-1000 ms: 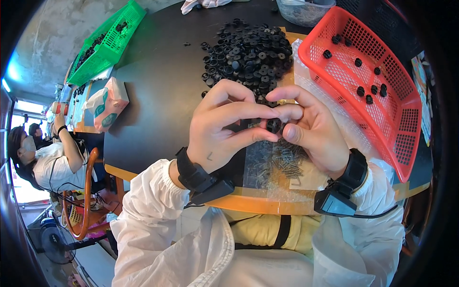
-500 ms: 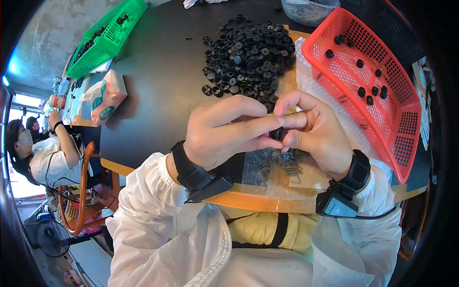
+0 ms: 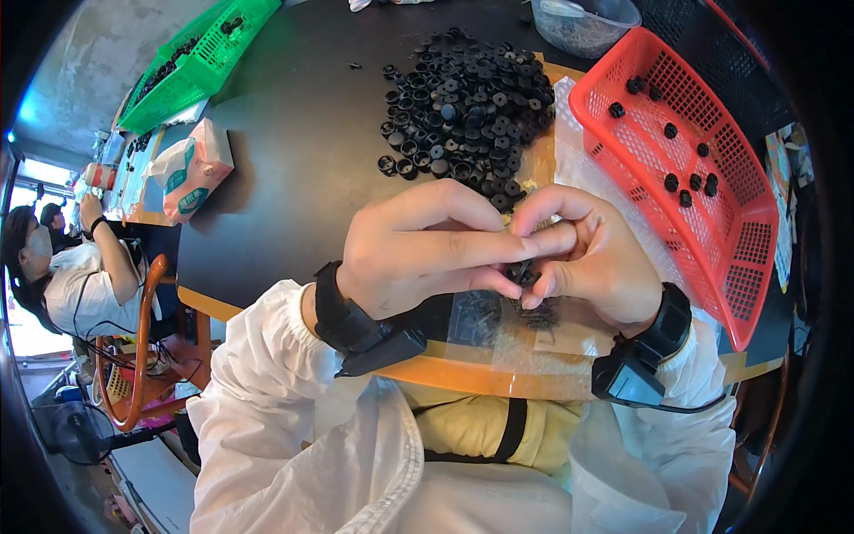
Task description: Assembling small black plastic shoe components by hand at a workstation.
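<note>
At the far left corner of the worktop (image 3: 294, 160) sits a green basket (image 3: 191, 55) with a few dark pieces in it, and nearer along the left edge a soft tissue pack (image 3: 191, 169). At the near edge, the left hand (image 3: 418, 249) is curled, thumb and fingers pinched onto a small black part (image 3: 520, 274) that it shares with the right hand (image 3: 592, 258), also closed around it, fingertips meeting over a clear plastic sheet (image 3: 525, 343). Just beyond the hands, toward the middle of the worktop, lies a big heap of black rings (image 3: 467, 111), apparently not yet handled. At the right edge the red basket (image 3: 738, 240) holds only a handful of black pieces (image 3: 685, 182). Judging by that, the work looks barely begun: most of the heap is left, few pieces are set aside.
</note>
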Tool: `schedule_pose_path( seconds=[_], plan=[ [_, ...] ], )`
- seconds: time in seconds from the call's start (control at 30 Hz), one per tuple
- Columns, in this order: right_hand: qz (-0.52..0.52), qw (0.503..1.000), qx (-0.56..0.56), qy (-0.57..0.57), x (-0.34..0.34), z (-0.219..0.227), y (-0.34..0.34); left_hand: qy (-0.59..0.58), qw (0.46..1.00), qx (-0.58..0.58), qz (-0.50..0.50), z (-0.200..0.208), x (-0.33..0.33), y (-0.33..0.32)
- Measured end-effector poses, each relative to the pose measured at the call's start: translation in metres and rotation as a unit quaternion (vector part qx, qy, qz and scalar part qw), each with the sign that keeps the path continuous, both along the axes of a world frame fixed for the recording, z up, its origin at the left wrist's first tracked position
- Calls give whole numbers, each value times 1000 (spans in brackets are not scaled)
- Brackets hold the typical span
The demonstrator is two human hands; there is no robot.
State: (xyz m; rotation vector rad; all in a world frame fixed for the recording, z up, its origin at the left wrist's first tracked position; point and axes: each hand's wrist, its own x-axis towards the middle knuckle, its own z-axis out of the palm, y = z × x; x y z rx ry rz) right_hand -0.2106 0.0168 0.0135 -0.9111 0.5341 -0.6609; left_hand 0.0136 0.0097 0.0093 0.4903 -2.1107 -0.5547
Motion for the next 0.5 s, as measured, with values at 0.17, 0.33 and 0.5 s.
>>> schedule_pose_path(
  seconds=[0.17,0.33,0.5],
  plan=[
    [-8,999,12,-32,1,-7,1,13,1000,10,8,-4,1,1],
    [14,998,38,-39,-1,-12,1,27,998,47,-15,-8,4,2],
    [-31,999,-32,-28,5,-15,2,34,999,40,-8,-12,5,-2]
  ],
)
